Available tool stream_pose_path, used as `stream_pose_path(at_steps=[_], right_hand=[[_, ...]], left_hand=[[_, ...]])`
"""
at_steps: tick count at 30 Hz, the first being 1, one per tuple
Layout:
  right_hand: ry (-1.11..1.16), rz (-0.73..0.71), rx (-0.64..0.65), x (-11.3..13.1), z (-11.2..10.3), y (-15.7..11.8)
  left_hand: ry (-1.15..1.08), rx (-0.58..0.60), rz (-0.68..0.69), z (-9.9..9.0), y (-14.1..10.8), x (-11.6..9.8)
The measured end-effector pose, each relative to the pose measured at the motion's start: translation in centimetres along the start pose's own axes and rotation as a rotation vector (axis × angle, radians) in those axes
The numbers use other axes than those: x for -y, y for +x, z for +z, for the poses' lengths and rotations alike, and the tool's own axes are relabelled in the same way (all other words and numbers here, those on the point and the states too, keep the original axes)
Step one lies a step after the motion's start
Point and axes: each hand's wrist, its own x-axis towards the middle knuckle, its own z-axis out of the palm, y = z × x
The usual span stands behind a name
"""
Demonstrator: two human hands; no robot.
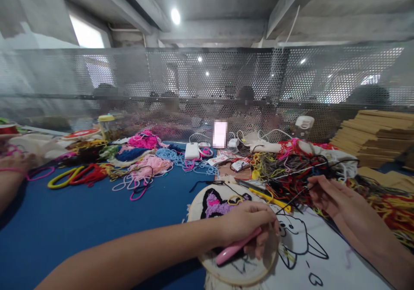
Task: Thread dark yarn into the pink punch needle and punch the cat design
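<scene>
A pink tool (226, 253), thick like a pen, is gripped in the left hand (250, 223), with the fingers curled round it. It is held slanted over a round hoop (239, 284) near the front edge of the blue table (80, 225), and a cat's head in purple, pink and black yarn is partly covered by the hand. A strand of black yarn (293, 200) is pinched between the fingertips of the right hand (338, 199) and is stretched down towards the left hand — where its end goes there cannot be told.

A white sheet (352, 262) with an animal drawn in black line is overlapped by the hoop. Just behind the hoop, a yellow tool (271, 198) is laid aslant. Tangled yarn (274, 165) is heaped behind the right hand, and pink yarn (152, 165) is piled farther left. A phone (220, 133) with a lit screen is propped at the back — a white box (192, 151) is set to its left. Brown paper (375, 130) is stacked at the right. At the left edge, another person's hand (19, 162) is seen, blurred.
</scene>
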Motion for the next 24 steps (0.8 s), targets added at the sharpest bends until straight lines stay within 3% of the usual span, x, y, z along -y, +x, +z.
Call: stream_pose_path(at_steps=[24], right_hand=[[0.031, 0.036, -0.059, -0.1, -0.5, 1.4]], left_hand=[[0.019, -0.049, -0.041, 0.2, -0.1, -0.3]])
